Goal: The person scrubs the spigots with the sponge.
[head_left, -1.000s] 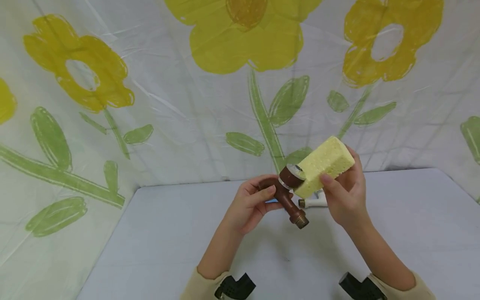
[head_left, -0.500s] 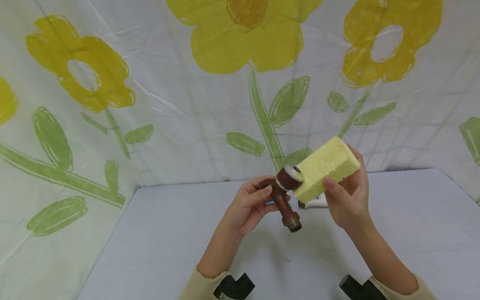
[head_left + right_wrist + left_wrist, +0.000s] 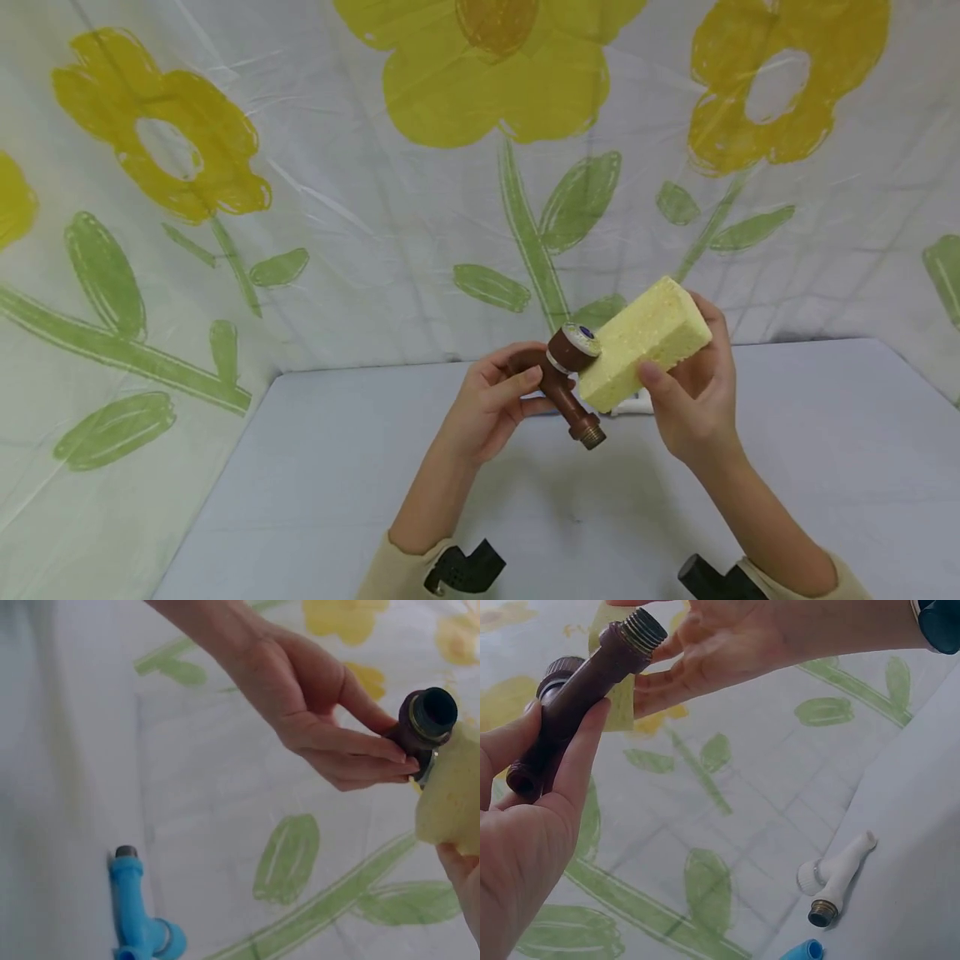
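My left hand (image 3: 487, 408) grips a brown faucet (image 3: 558, 387) by its curved spout, holding it up over the table. The faucet has a round knob with a silver cap and blue dot, and a threaded brass end pointing down to the right. My right hand (image 3: 697, 392) holds a thick yellow sponge (image 3: 645, 342) by its right end, thumb in front. The sponge's left end lies against the faucet's knob. In the left wrist view the faucet's threaded end (image 3: 645, 634) faces up, with part of the sponge (image 3: 620, 705) behind it.
On the table (image 3: 315, 483) behind the hands lies a white faucet (image 3: 844, 874), mostly hidden by the sponge in the head view. A blue faucet (image 3: 133, 900) lies near it. A flower-printed sheet (image 3: 360, 250) hangs behind the table.
The brown faucet has turned and shifted slightly left in my left hand, showing more of its cap. The sponge has moved slightly against the knob, ending a little lower and further left.
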Motion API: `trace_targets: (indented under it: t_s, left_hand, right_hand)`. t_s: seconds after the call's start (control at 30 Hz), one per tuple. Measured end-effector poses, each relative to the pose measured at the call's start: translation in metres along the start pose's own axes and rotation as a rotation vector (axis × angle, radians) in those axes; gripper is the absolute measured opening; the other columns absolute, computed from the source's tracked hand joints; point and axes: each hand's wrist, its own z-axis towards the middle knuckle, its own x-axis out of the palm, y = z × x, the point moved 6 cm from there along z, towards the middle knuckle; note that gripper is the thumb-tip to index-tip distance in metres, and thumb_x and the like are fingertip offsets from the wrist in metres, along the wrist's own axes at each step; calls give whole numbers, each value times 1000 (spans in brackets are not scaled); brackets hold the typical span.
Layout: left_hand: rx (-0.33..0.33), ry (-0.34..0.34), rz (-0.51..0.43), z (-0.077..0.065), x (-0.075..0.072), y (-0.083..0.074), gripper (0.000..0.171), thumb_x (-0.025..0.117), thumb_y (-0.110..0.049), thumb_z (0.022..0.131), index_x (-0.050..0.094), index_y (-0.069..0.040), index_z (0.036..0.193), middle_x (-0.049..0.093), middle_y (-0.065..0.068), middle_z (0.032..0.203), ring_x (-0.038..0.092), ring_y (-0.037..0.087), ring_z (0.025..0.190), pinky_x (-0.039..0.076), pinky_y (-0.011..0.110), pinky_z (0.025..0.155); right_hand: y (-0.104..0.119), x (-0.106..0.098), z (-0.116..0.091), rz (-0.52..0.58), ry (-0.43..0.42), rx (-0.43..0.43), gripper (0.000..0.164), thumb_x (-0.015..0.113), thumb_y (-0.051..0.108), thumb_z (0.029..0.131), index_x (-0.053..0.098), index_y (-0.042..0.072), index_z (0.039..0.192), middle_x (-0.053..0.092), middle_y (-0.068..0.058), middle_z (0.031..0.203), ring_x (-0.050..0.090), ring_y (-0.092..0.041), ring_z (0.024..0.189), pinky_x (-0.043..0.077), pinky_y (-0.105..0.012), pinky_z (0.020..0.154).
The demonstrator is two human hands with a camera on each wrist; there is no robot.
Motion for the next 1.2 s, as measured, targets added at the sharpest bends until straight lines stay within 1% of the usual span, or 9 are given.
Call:
trace_targets:
  t_s: [0.27,0.4,0.57,0.7,0.8,0.93,1.07,1.17,1.2]
  left_hand:
    - [20,-37,62,2,1,-3,37,56,7,101,76,-21,116,71,-1,107,73,13,96,65,34,85]
    - [43,-89,107,2,-3,-4,38,57,8,101,76,-22,116,72,-1,106,76,14,92,65,35,86]
    - [42,-128,145,2,-5,-4,34,62,8,99,76,-19,113,71,0,103,72,13,90,65,35,86]
    - [41,-200,144,3,-4,0,32,62,12,96,76,-11,114,70,1,101,71,13,89,65,33,84]
    - [49,-261,159,3,-3,4,28,61,16,96,71,4,120,70,2,102,72,13,91,65,32,85]
    - [84,-284,303,1,0,2,31,68,15,94,66,15,125,73,2,106,74,12,94,65,32,87]
    - [167,-273,506,-1,5,-6,32,76,12,89,71,11,121,73,15,109,74,11,97,65,32,87]
    - [207,-293,587,-2,6,-9,32,77,11,89,73,9,120,72,25,110,74,11,97,65,32,87]
    - [205,-311,596,-3,6,-9,32,78,10,89,74,8,121,72,25,110,74,10,96,65,30,86]
  right_hand:
    - [3,3,0,-167,-117,44,60,53,-21,91,43,6,143,53,-7,127,59,-18,109,61,-23,87]
    - [2,5,-2,-189,-127,76,62,54,-20,89,43,8,143,53,-5,127,59,-17,108,61,-23,87]
    - [1,4,-1,-223,-121,58,58,59,-18,93,42,5,144,49,-8,131,59,-20,112,62,-24,88]
    - [-1,-1,-1,-322,-174,82,58,62,-16,94,41,6,143,45,-10,130,59,-20,114,62,-24,89]
    - [0,-1,-2,-384,-193,91,60,64,-16,93,40,7,143,45,-10,129,59,-19,110,61,-23,89]
    - [3,1,-3,-481,-224,79,64,67,-18,91,41,8,143,46,-11,130,59,-20,106,61,-20,86]
    - [3,-2,-3,-666,-258,91,72,71,-20,87,42,9,146,48,-6,130,58,-20,106,59,-16,86]
    - [4,0,-2,-878,-187,36,82,80,-16,82,42,2,151,52,-8,131,57,-20,107,56,-12,89]
    - [5,2,-2,-961,-143,-5,81,85,-7,84,42,1,152,54,-10,131,57,-20,107,54,-10,91]
